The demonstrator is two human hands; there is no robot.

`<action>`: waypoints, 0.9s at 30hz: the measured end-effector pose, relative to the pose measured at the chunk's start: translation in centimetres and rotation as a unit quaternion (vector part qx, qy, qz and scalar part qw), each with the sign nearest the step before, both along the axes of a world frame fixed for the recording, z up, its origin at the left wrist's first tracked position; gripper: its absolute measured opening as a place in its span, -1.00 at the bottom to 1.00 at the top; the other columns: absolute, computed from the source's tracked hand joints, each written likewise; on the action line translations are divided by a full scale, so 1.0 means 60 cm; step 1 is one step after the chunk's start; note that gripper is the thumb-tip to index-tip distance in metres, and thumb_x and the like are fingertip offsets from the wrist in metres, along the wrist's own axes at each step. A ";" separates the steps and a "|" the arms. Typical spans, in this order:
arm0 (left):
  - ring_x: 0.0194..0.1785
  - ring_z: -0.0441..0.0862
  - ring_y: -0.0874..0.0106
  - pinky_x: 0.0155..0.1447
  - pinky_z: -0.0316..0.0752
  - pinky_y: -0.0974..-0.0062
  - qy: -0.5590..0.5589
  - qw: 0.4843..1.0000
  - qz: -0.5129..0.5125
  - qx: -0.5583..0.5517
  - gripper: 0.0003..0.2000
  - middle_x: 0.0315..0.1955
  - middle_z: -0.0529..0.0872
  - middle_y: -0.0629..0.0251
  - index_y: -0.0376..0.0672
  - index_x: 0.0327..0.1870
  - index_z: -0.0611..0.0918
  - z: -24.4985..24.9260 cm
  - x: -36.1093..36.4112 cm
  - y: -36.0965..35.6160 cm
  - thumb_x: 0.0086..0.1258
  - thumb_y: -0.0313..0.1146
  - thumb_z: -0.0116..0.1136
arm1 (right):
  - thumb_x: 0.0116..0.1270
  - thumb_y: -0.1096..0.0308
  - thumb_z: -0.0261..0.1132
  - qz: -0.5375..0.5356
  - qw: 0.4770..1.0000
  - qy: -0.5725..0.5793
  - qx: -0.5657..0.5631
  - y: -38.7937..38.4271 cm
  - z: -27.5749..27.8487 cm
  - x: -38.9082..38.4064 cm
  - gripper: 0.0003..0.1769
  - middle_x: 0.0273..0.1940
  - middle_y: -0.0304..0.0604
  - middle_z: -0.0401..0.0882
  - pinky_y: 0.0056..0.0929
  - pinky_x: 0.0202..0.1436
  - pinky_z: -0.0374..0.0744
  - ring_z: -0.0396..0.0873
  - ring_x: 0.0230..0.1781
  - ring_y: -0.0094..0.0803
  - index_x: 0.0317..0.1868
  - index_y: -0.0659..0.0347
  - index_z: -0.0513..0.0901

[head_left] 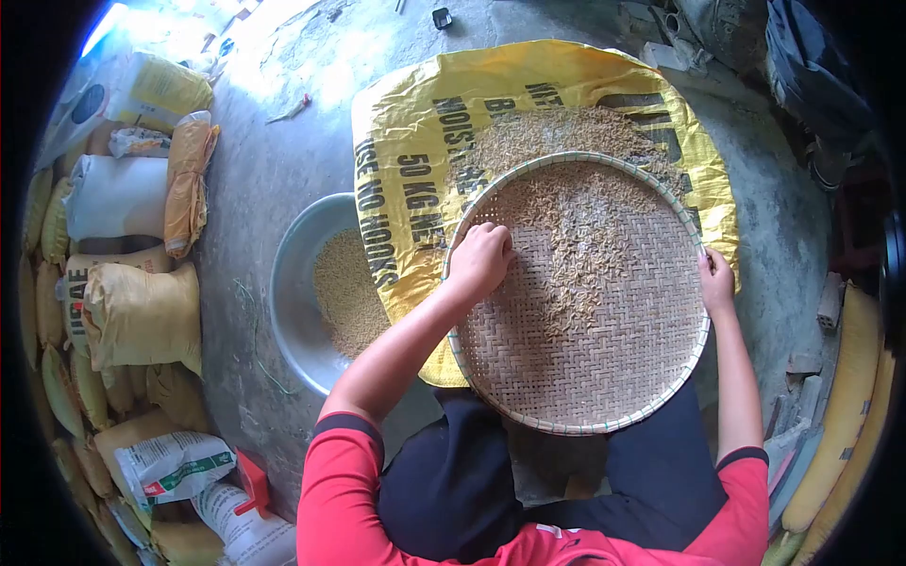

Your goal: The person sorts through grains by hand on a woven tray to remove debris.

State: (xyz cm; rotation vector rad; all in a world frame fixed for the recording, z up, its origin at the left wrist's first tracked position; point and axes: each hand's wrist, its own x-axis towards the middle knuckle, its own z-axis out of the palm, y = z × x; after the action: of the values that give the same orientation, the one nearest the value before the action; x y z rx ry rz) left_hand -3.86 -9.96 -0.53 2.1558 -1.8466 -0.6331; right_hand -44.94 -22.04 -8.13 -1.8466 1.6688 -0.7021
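Lap (pixel 453 472): my winnowing tray (pixel 585 377).
Left hand (pixel 481 259): fingers curled in grain (pixel 576 236).
Right hand (pixel 717 281): fingers grip rim.
Risk: tilting may spill grain.

The right hand (pixel 717 281) has fingers hidden under the tray (pixel 585 377).

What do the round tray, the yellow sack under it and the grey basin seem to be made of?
The round tray: woven bamboo or cane strips, matt tan; the criss-cross weave shows. The yellow sack: probably woven plastic, slightly glossy, creased, with printed black lettering. The grey basin: likely metal, dull smooth sheen on its wall.
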 end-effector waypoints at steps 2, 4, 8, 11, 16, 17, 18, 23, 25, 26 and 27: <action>-0.02 0.46 0.22 0.04 0.40 0.30 -0.004 1.000 -0.002 0.002 -0.85 -0.25 0.54 0.20 -0.17 -0.32 0.56 -0.001 0.000 -0.002 0.18 -0.31 0.17 | 0.28 0.26 0.17 0.002 1.000 0.001 0.003 -0.002 -0.002 -0.001 -0.72 -0.51 -0.27 0.47 -0.53 -0.39 0.41 0.38 -0.52 -0.56 -0.11 0.28 0.56; -0.07 0.46 0.19 0.02 0.39 0.29 -0.015 1.000 -0.016 -0.017 -0.87 -0.29 0.53 0.19 -0.15 -0.31 0.55 -0.008 -0.001 0.000 0.20 -0.32 0.13 | 0.28 0.26 0.17 0.005 1.000 0.006 0.009 0.000 0.005 0.001 -0.72 -0.50 -0.27 0.48 -0.53 -0.38 0.42 0.38 -0.51 -0.57 -0.10 0.28 0.56; -0.10 0.44 0.16 -0.01 0.39 0.26 -0.066 0.993 -0.085 -0.050 -0.87 -0.30 0.50 0.16 -0.17 -0.29 0.53 -0.022 0.004 -0.005 0.21 -0.35 0.08 | 0.27 0.27 0.18 -0.003 1.000 0.024 0.016 0.002 0.012 0.005 -0.72 -0.47 -0.22 0.52 -0.51 -0.35 0.44 0.43 -0.49 -0.53 -0.10 0.27 0.56; -0.09 0.41 0.13 -0.03 0.38 0.24 -0.090 0.985 -0.120 -0.084 -0.86 -0.28 0.47 0.13 -0.20 -0.28 0.51 -0.034 0.008 -0.009 0.21 -0.36 0.07 | 0.26 0.27 0.18 -0.007 0.999 0.024 0.020 0.003 0.016 0.006 -0.72 -0.46 -0.20 0.53 -0.50 -0.33 0.45 0.45 -0.48 -0.50 -0.09 0.27 0.56; -0.06 0.39 0.14 -0.03 0.37 0.25 -0.076 0.988 -0.108 -0.075 -0.85 -0.24 0.46 0.13 -0.19 -0.26 0.50 -0.045 0.005 -0.021 0.22 -0.35 0.07 | 0.25 0.28 0.19 -0.009 0.999 0.035 0.031 0.005 0.018 0.009 -0.71 -0.46 -0.20 0.53 -0.50 -0.32 0.45 0.45 -0.47 -0.50 -0.08 0.26 0.56; -0.06 0.39 0.14 -0.03 0.37 0.25 -0.075 0.988 -0.110 -0.075 -0.85 -0.24 0.46 0.13 -0.19 -0.26 0.50 -0.046 0.003 -0.022 0.22 -0.35 0.07 | 0.25 0.28 0.19 -0.010 0.999 0.026 0.030 0.006 0.019 0.010 -0.71 -0.46 -0.20 0.53 -0.50 -0.33 0.45 0.45 -0.47 -0.50 -0.08 0.27 0.56; -0.05 0.39 0.15 -0.03 0.36 0.24 -0.081 0.988 -0.109 -0.072 -0.85 -0.24 0.46 0.14 -0.19 -0.26 0.50 -0.047 0.001 -0.022 0.23 -0.34 0.07 | 0.26 0.28 0.19 -0.010 0.999 0.018 0.028 0.005 0.020 0.010 -0.71 -0.46 -0.20 0.53 -0.50 -0.33 0.44 0.44 -0.47 -0.50 -0.08 0.27 0.55; -0.03 0.36 0.15 -0.01 0.31 0.22 -0.083 0.988 -0.107 -0.069 -0.84 -0.22 0.45 0.16 -0.17 -0.25 0.51 -0.037 -0.003 -0.020 0.24 -0.32 0.07 | 0.27 0.28 0.18 -0.013 0.999 0.006 0.034 0.005 0.016 0.009 -0.71 -0.46 -0.21 0.52 -0.50 -0.33 0.44 0.42 -0.48 -0.50 -0.08 0.27 0.55; -0.01 0.35 0.17 0.01 0.28 0.21 -0.091 0.990 -0.089 -0.060 -0.84 -0.21 0.45 0.18 -0.16 -0.25 0.52 -0.034 -0.010 -0.022 0.24 -0.29 0.09 | 0.27 0.28 0.18 -0.015 0.999 0.011 0.030 0.006 0.019 0.010 -0.71 -0.47 -0.21 0.52 -0.50 -0.33 0.43 0.42 -0.48 -0.51 -0.08 0.27 0.55; -0.01 0.35 0.17 0.01 0.28 0.21 -0.090 0.990 -0.092 -0.061 -0.84 -0.21 0.45 0.18 -0.16 -0.25 0.52 -0.031 -0.015 -0.022 0.24 -0.29 0.09 | 0.29 0.29 0.17 -0.006 1.000 0.010 0.029 0.006 0.020 0.010 -0.71 -0.47 -0.26 0.49 -0.54 -0.34 0.43 0.39 -0.48 -0.56 -0.08 0.30 0.54; -0.01 0.35 0.18 0.01 0.28 0.21 -0.097 0.991 -0.075 -0.046 -0.84 -0.21 0.45 0.19 -0.16 -0.26 0.52 -0.028 -0.020 -0.022 0.24 -0.28 0.09 | 0.30 0.30 0.16 0.004 1.000 0.009 0.028 0.006 0.021 0.010 -0.71 -0.47 -0.31 0.47 -0.57 -0.34 0.42 0.37 -0.48 -0.61 -0.07 0.32 0.53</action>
State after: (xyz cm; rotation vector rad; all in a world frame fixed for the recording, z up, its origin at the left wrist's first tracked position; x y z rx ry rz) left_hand -5.06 -11.28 -2.19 2.0977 -2.1097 -0.3697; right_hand -44.33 -21.67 -6.85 -1.8246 1.6756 -0.6308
